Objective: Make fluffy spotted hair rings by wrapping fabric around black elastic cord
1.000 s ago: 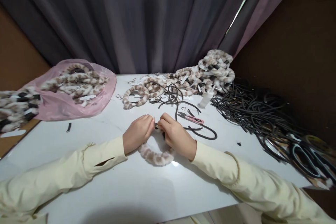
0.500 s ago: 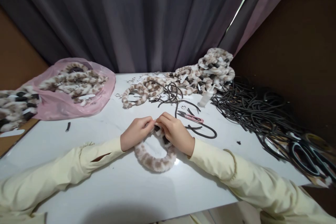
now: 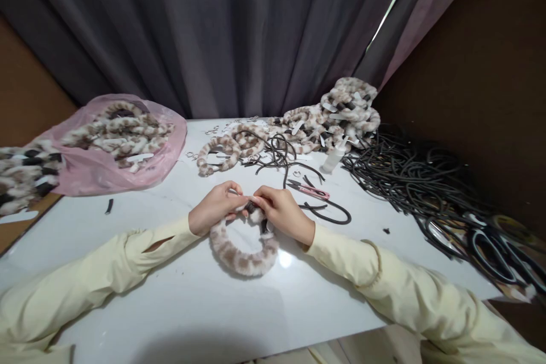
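- Shifted slightly left: ring [image 3: 244,262] on table [image 3: 179,307], its top pinched by left hand [image 3: 216,207] and right hand [image 3: 286,213] fingers.
- Any writing on tags [image 3: 297,127]: too small.
- One bottle [image 3: 333,159], one bag [image 3: 164,168].

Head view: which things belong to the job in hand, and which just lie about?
Job in hand:
brown-and-white furry ring, pinched by left hand and right hand

Apparently just lying about:
pink-handled metal snips
translucent plastic squeeze bottle
pink plastic bag of furry rings
tangled black cord heap
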{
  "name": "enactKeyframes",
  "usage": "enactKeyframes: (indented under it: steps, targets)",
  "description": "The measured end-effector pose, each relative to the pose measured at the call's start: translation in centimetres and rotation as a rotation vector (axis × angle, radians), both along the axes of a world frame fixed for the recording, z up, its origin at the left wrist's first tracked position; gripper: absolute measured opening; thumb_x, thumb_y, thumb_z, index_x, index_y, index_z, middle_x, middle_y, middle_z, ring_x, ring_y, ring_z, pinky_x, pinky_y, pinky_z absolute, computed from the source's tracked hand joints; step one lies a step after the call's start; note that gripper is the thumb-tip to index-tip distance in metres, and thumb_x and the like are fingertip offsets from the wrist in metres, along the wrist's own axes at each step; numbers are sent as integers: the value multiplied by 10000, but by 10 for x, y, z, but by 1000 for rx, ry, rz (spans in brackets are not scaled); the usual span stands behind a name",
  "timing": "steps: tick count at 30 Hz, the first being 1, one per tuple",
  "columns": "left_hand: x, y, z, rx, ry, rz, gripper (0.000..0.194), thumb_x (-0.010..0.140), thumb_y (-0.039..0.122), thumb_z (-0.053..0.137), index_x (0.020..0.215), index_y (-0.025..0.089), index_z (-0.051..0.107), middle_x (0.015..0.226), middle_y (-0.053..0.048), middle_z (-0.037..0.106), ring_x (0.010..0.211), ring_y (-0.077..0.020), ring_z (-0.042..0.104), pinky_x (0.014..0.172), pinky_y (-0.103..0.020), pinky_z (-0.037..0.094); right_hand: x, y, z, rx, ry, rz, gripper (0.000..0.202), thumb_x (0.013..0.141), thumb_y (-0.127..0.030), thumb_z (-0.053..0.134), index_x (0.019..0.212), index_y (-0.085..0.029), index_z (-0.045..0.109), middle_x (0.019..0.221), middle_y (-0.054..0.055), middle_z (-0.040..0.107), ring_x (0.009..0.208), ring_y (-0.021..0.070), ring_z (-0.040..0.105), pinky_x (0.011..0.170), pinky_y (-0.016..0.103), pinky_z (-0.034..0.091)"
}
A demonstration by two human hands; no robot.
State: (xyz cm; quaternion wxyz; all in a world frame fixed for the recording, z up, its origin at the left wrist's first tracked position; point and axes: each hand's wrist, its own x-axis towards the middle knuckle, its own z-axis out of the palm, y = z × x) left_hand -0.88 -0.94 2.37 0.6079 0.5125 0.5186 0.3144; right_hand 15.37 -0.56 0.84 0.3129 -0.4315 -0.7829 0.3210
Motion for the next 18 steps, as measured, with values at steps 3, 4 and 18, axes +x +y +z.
enactKeyframes:
  steps: [3,4,18]
  targets:
    - [-1,0,0,-2,-36,-31,294,697,370,628,829,158,473,563,-4,612,369,-37,349,389,-158,214,0,1,-1,-22,14,10,147,849,-200,489,739,-169,581,630,1,609,564,106,504,574,202,358]
    - [-1,0,-1,4,-40,-42,293,700,382,624,819,147,496,580,-6,610,373,-31,341,391,-162,221,0,1,-1,-24,18,13,146,848,-199,489,741,-168,584,639,3,617,568,107,508,579,203,359]
    - [-3,-4,-3,155,34,-18,241,648,335,691,655,139,552,584,17,621,473,-68,460,479,-183,349,2,5,3,-168,78,-37,141,827,-167,512,709,-147,585,616,-3,581,575,95,485,581,209,361]
